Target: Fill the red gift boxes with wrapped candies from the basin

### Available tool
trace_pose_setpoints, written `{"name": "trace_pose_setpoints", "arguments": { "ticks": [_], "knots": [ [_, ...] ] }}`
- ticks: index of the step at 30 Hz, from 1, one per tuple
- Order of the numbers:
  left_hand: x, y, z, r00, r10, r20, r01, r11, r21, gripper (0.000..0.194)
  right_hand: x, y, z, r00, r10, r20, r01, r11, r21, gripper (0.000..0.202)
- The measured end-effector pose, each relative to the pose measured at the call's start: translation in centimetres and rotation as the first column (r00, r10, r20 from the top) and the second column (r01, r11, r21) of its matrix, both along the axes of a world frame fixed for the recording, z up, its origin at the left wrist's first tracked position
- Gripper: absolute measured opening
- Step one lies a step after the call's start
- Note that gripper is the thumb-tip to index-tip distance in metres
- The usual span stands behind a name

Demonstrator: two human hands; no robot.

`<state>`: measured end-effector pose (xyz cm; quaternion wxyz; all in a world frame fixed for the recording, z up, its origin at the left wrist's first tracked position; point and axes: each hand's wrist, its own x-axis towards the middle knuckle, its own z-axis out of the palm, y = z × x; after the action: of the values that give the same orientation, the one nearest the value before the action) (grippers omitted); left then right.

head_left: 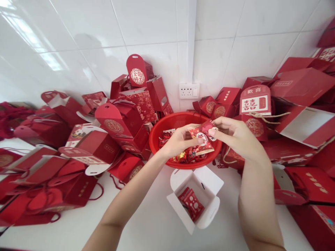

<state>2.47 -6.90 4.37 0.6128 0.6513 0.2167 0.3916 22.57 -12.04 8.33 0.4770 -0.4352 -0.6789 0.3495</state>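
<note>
Over a red plastic basket point(154, 139), my left hand point(180, 141) pinches a red candy packet point(205, 139) with a pale round emblem and gold crimped ends. My right hand point(230, 134) grips a second, darker red packet point(208, 127) that overlaps the first one. Wrapped candies point(180, 157) in red and gold lie in the basket beneath my hands. Directly in front of the basket stands an open gift box point(209, 184), its white inside showing and its flaps folded out. Red packets point(192, 204) rest at its bottom.
Red gift boxes point(112, 120) are piled on the left, some with cord handles. More red boxes point(300, 89) are stacked on the right. Behind the basket, a white tiled wall point(154, 28) carries a socket point(188, 91). Everything stands on a white tabletop point(151, 223).
</note>
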Motion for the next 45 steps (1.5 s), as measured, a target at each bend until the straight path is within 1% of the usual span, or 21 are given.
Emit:
{"name": "trace_pose_setpoints", "arguments": {
  "ticks": [4, 6, 9, 11, 14, 16, 18, 21, 25, 28, 33, 35, 37, 38, 39, 40, 41, 42, 43, 44, 45],
  "knots": [
    [-1.0, -0.8, 0.0, 0.995, 0.096, -0.005, -0.096, 0.995, 0.031, 0.053, -0.1, -1.0, 0.7, 0.996, -0.062, 0.060, 0.061, 0.998, 0.013, 0.022],
    [-1.8, -1.2, -0.1, 0.987, 0.163, 0.000, -0.163, 0.986, 0.035, 0.057, -0.1, -1.9, 1.1, 0.995, -0.065, 0.074, 0.064, 0.998, 0.012, 0.023],
    [-3.0, -1.8, 0.1, 0.966, 0.260, 0.008, -0.260, 0.965, 0.045, 0.056, -0.3, -3.4, 1.5, 0.995, 0.008, 0.102, -0.006, 1.000, -0.016, 0.027],
    [-3.6, -2.3, 0.4, 0.956, 0.293, 0.022, -0.294, 0.954, 0.051, 0.052, -0.7, -4.2, 1.5, 0.985, 0.073, 0.155, -0.068, 0.997, -0.039, 0.027],
    [-4.1, -2.7, 0.9, 0.953, 0.296, 0.057, -0.300, 0.950, 0.083, 0.049, -1.4, -4.9, 1.3, 0.941, 0.177, 0.287, -0.145, 0.981, -0.129, 0.025],
    [-4.2, -2.9, 1.1, 0.953, 0.294, 0.078, -0.301, 0.947, 0.114, 0.049, -1.8, -5.1, 1.2, 0.907, 0.188, 0.377, -0.135, 0.977, -0.162, 0.024],
    [-4.2, -3.1, 1.2, 0.953, 0.291, 0.084, -0.300, 0.945, 0.129, 0.050, -2.1, -5.3, 1.3, 0.899, 0.143, 0.414, -0.092, 0.986, -0.141, 0.020],
    [-3.8, -3.4, 1.1, 0.966, 0.245, 0.077, -0.254, 0.959, 0.130, 0.053, -2.2, -5.5, 1.4, 0.928, 0.079, 0.364, -0.043, 0.994, -0.105, 0.014],
    [-3.1, -4.0, 0.7, 0.975, 0.201, 0.096, -0.210, 0.973, 0.098, 0.044, -2.1, -5.7, 1.1, 0.949, 0.001, 0.317, 0.027, 0.996, -0.084, 0.018],
    [-2.6, -4.3, 0.4, 0.972, 0.211, 0.103, -0.218, 0.974, 0.067, 0.040, -2.1, -5.4, 0.7, 0.938, -0.059, 0.342, 0.094, 0.992, -0.084, 0.024],
    [-2.2, -4.2, -0.4, 0.977, 0.191, 0.090, -0.198, 0.978, 0.071, 0.045, -2.3, -4.8, 0.3, 0.895, -0.129, 0.426, 0.163, 0.986, -0.043, 0.025],
    [-2.3, -3.9, -0.8, 0.984, 0.169, 0.060, -0.175, 0.979, 0.102, 0.047, -2.2, -4.7, 0.2, 0.898, -0.126, 0.421, 0.158, 0.987, -0.042, 0.023],
    [-2.8, -3.2, -1.2, 0.984, 0.179, -0.009, -0.176, 0.974, 0.146, 0.052, -1.8, -4.6, 0.3, 0.920, -0.089, 0.381, 0.123, 0.990, -0.067, 0.022],
    [-3.2, -2.7, -1.5, 0.975, 0.211, -0.063, -0.197, 0.964, 0.180, 0.057, -1.5, -4.6, 0.3, 0.930, -0.074, 0.360, 0.111, 0.991, -0.081, 0.023],
    [-3.8, -2.1, -1.8, 0.955, 0.272, -0.122, -0.239, 0.943, 0.229, 0.064, -1.1, -4.7, 0.4, 0.937, -0.067, 0.343, 0.105, 0.990, -0.094, 0.024],
    [-4.3, -1.4, -2.1, 0.919, 0.353, -0.179, -0.292, 0.910, 0.294, 0.069, -0.7, -4.8, 0.6, 0.941, -0.068, 0.332, 0.109, 0.989, -0.105, 0.025],
    [-4.8, -0.7, -2.3, 0.867, 0.444, -0.225, -0.346, 0.862, 0.370, 0.072, -0.3, -4.9, 0.7, 0.942, -0.078, 0.327, 0.121, 0.986, -0.113, 0.025],
    [-5.1, -0.1, -2.4, 0.817, 0.517, -0.256, -0.378, 0.814, 0.441, 0.066, 0.0, -5.1, 0.8, 0.942, -0.091, 0.323, 0.136, 0.984, -0.119, 0.025],
    [-5.3, 0.4, -2.4, 0.782, 0.555, -0.284, -0.374, 0.782, 0.499, 0.055, 0.3, -5.2, 1.0, 0.942, -0.105, 0.317, 0.149, 0.982, -0.119, 0.024],
    [-5.3, 0.9, -2.3, 0.774, 0.546, -0.320, -0.327, 0.778, 0.536, 0.041, 0.5, -5.3, 1.1, 0.942, -0.117, 0.314, 0.160, 0.980, -0.115, 0.024],
    [-5.0, 1.2, -2.2, 0.791, 0.478, -0.383, -0.223, 0.807, 0.546, 0.030, 0.7, -5.4, 1.3, 0.941, -0.125, 0.314, 0.167, 0.980, -0.110, 0.024]
  ]
}}
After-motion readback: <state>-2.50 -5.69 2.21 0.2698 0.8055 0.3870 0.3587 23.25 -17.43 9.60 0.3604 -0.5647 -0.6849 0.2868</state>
